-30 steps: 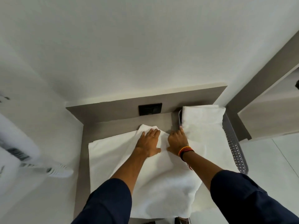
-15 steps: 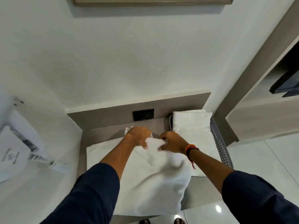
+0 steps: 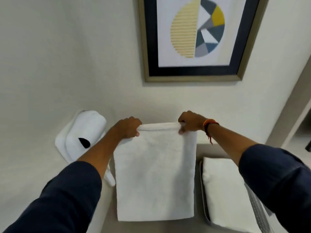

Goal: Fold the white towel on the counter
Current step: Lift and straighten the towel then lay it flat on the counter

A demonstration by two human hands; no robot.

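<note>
White towel [image 3: 154, 179] hangs lifted above the tabletop [image 3: 210, 148], already doubled into a narrow panel, top edge pinched. Left hand [image 3: 128, 129] closed on the left corner, right hand [image 3: 190, 122] closed on the right corner. Judged mid-fold: more folds and laying down left. Folded towels [image 3: 225, 190] in a tray [image 3: 204, 214] just right, white wall unit [image 3: 82, 133] left, framed picture [image 3: 198, 39] above. Nothing blocks.
</note>
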